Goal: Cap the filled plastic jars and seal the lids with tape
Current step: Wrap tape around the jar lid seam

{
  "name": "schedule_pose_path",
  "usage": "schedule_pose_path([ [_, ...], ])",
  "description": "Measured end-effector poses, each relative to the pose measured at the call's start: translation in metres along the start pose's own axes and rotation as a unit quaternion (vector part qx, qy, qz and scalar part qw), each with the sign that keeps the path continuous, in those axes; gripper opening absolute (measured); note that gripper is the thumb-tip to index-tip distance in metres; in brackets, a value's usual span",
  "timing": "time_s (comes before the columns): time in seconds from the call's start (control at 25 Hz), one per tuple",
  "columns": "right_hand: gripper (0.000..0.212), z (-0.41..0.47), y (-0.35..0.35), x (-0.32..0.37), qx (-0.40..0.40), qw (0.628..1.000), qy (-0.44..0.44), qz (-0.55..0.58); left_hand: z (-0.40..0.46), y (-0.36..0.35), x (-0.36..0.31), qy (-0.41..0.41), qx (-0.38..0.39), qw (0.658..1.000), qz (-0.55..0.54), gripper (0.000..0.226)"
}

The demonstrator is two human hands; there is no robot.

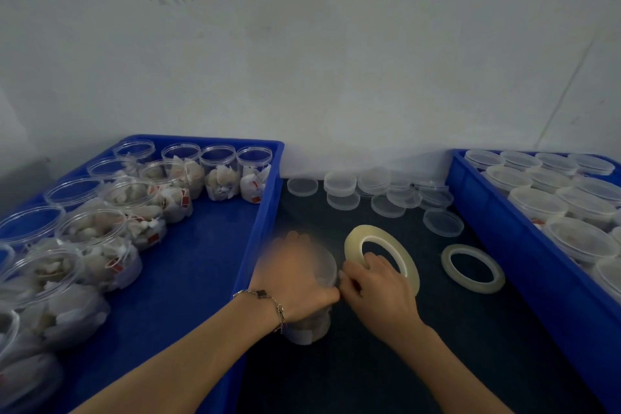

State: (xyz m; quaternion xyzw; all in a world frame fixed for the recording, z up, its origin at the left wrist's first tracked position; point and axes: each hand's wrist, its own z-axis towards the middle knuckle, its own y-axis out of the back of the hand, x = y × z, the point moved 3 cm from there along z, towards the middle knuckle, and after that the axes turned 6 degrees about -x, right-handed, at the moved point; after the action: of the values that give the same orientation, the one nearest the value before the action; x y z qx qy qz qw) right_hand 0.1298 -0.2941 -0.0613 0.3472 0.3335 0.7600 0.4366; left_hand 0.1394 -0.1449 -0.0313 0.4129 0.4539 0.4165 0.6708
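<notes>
Dark matte tabletop [369, 363] between two blue plastic crates [188, 279]. My left hand [295, 282], motion-blurred, wraps capped clear plastic jar [309, 329]; right hand [376, 289] holds translucent tape roll [381, 254], fingers through its core. I judge jar light, thin-walled, slippery: hold lid rim. Loose clear lids [339, 182] behind.

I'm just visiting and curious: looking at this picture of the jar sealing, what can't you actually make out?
Head view only:
- The left hand is motion-blurred, so its fingers and the lid of the jar beneath it are unclear.
- The right hand covers the free end of the tape roll; whether tape touches the jar is hidden.
- The right bin is cut off by the frame edge.
- The bags' red labels are too small to read.
</notes>
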Motion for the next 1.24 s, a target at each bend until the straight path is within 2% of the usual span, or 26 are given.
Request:
schedule_pose_path([
  [0.24, 0.033, 0.016, -0.003, -0.007, -0.038, 0.997, -0.026, 0.06, -0.001, 0.01, 0.001, -0.019, -0.048, 0.998, -0.033, 0.071],
  [0.4, 0.029, 0.037, -0.015, -0.011, -0.013, 0.997, -0.038, 0.059, -0.001, 0.026, -0.001, -0.018, -0.084, 0.995, -0.041, 0.072],
  [0.52, 0.026, 0.058, -0.011, -0.057, 0.036, 0.981, -0.184, 0.053, -0.017, 0.028, -0.011, -0.082, -0.028, 0.991, -0.107, 0.069],
  [0.56, 0.026, 0.061, -0.009, -0.071, 0.046, 0.979, -0.191, 0.049, -0.022, 0.028, -0.014, -0.096, -0.005, 0.987, -0.127, 0.07],
  [0.68, 0.028, 0.057, -0.019, -0.073, 0.142, 0.986, -0.066, -0.058, -0.021, 0.027, -0.019, -0.107, -0.032, 0.988, -0.104, 0.077],
  [0.8, 0.034, 0.041, -0.038, -0.062, 0.167, 0.984, -0.016, -0.061, -0.016, 0.026, -0.011, -0.079, -0.034, 0.992, -0.096, 0.08],
  [0.92, 0.073, 0.03, -0.054, -0.062, 0.21, 0.972, 0.009, -0.101, -0.017, 0.023, -0.007, -0.076, -0.029, 0.993, -0.086, 0.079],
  [1.0, 0.084, 0.026, -0.065, -0.058, 0.197, 0.974, 0.013, -0.11, -0.016, 0.024, -0.008, -0.074, -0.035, 0.994, -0.066, 0.079],
  [1.08, 0.082, 0.025, -0.074, -0.055, 0.189, 0.977, 0.002, -0.103, -0.015, 0.024, -0.009, -0.069, -0.032, 0.995, -0.058, 0.079],
  [1.24, 0.061, 0.024, -0.073, -0.047, 0.171, 0.977, 0.038, -0.122, -0.014, 0.019, -0.006, -0.06, -0.022, 0.997, -0.053, 0.079],
])
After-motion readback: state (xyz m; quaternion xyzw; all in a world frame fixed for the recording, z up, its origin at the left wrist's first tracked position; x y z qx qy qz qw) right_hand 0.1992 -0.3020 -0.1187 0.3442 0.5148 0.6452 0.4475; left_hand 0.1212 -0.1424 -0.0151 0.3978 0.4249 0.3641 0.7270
